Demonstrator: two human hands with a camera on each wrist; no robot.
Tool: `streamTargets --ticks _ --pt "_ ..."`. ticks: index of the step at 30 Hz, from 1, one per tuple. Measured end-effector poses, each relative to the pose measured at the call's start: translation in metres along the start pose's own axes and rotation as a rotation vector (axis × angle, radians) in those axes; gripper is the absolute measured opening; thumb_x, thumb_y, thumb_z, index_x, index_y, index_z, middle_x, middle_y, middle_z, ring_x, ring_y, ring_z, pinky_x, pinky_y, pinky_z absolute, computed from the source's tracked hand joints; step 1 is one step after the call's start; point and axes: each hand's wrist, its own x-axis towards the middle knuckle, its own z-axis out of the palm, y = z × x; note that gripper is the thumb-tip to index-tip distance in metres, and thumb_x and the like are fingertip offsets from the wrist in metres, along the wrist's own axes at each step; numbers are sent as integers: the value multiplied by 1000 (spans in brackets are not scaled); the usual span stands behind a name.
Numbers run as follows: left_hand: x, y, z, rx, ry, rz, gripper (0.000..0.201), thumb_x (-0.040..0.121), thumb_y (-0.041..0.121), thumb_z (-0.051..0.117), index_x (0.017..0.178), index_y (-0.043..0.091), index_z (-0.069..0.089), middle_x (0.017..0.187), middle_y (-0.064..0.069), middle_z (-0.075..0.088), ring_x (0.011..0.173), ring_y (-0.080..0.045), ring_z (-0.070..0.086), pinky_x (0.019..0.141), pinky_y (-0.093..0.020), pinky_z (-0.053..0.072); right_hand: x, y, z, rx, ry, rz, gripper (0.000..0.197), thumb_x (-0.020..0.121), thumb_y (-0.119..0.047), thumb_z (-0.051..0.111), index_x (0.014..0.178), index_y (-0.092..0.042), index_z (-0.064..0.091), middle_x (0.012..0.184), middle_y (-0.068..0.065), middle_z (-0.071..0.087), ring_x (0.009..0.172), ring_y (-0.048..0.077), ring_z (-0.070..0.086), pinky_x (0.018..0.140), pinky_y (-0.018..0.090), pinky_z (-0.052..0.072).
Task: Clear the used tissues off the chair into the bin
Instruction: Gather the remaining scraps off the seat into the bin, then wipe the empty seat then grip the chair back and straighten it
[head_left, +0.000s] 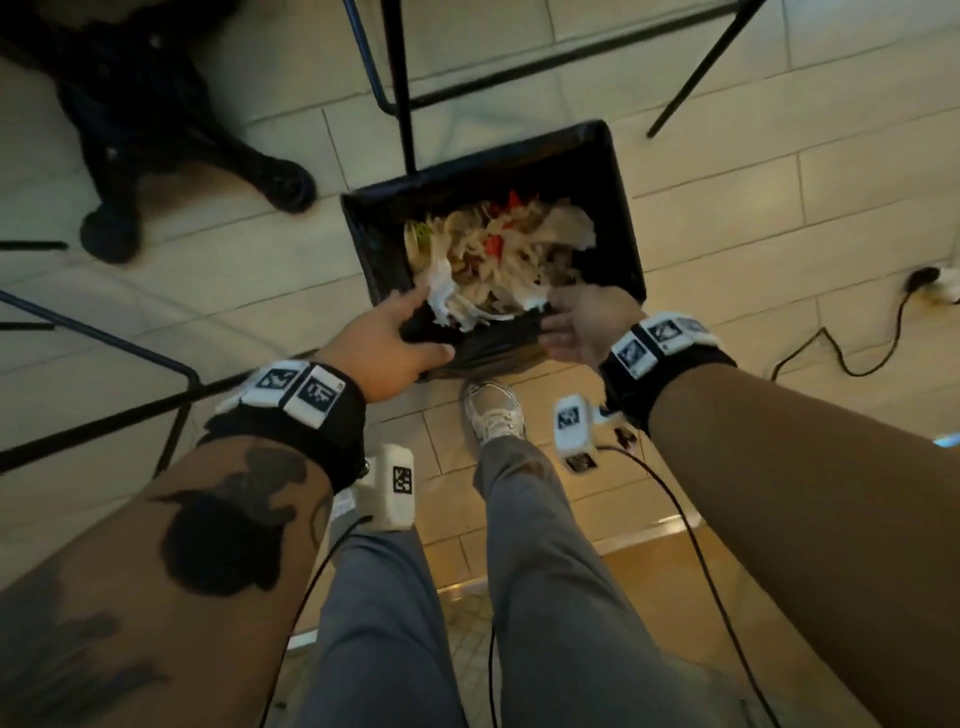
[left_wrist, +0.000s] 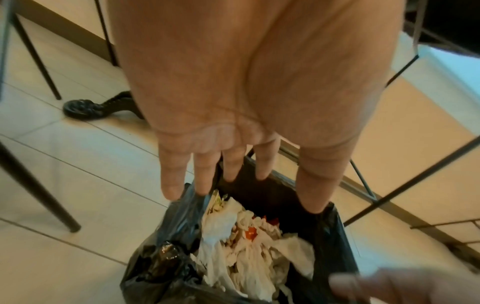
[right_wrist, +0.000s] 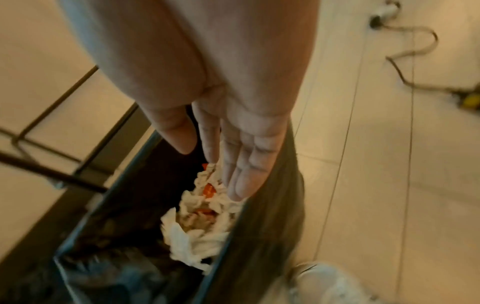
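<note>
- Right now the risk sits at the near rim: the tissues (head_left: 493, 260) are heaped high in the bin (head_left: 621, 171), and a few hang towards the black liner (head_left: 488, 348), so a nudge could tip them onto the floor (head_left: 779, 208).
- Left hand (head_left: 387, 343): fingers straight and spread, holding nothing, fingertips at the liner's near-left edge by the tissues.
- Right hand (head_left: 584, 325): also flat and empty, fingers together over the near-right rim, just above the pile.
- No tissues show outside the bin.
</note>
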Motion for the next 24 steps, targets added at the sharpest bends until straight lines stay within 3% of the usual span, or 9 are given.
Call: streamTargets --ticks 2,4,7,9,14,16,18,20,24 --pt "-26 -6 -7 -84 15 -24 62 98 28 66 154 28 42 142 2 56 129 -16 53 98 -20 36 -10 17 -16 -261 29 -28 11 100 -19 52 89 -19 56 83 9 60 73 27 61 76 45 57" --pt "-60 -22 -15 -150 16 -52 52 99 21 63 150 21 49 132 5 60 116 -12 58 88 -17 43 -20 34 -35 -513 67 -69 6 99 -18 56 96 -16 60 86 10 64 71 27 62 70 42 58" --pt "-118 -57 -27 -166 41 -67 53 97 27 65 147 27 51 138 4 62 117 -10 62 101 -26 50 -45 57 -67 -691 80 -22 14 100 -13 58 108 -3 63 77 13 61 51 22 48 41 21 39" --pt "-164 -80 -39 -183 88 -80 54 94 37 66 146 32 52 136 6 62 116 -9 64 104 -32 51 -67 63 -79 -824 90 0 19 99 -11 60 114 -1 64 72 14 61 49 21 46 41 21 34" --pt "-281 -125 -68 -283 219 -71 42 100 37 61 140 41 52 130 22 60 113 3 61 92 -14 50 -141 13 -40 -1006 54 -62 21 97 -9 62 112 4 66 70 18 60 51 26 50 49 26 35" --pt "-323 -142 -71 -325 309 -72 35 100 37 60 132 47 50 124 27 58 111 5 59 84 -7 46 -176 -10 -2 -1132 17 -168 20 97 -15 63 114 -5 67 84 15 66 62 29 59 54 28 43" --pt "-362 -161 -65 -386 399 -105 36 98 37 63 131 47 53 125 24 60 111 1 61 91 -14 50 -212 -29 44 -1280 -26 -398 13 97 -24 63 108 -22 69 100 5 70 84 22 66 73 31 53" --pt "-399 -176 -53 -443 466 -143 35 96 39 66 128 48 55 126 23 61 111 -2 63 98 -24 52 -250 -46 92 -1427 -70 -656 7 95 -37 62 99 -43 64 104 -7 71 92 10 66 88 34 55" --pt "-458 -202 -20 -574 579 -198 33 92 49 67 124 50 58 125 24 63 112 -2 64 99 -27 53 -353 -59 195 -1520 -235 -992 14 99 -35 58 111 -42 57 98 -14 68 84 0 66 74 17 52"
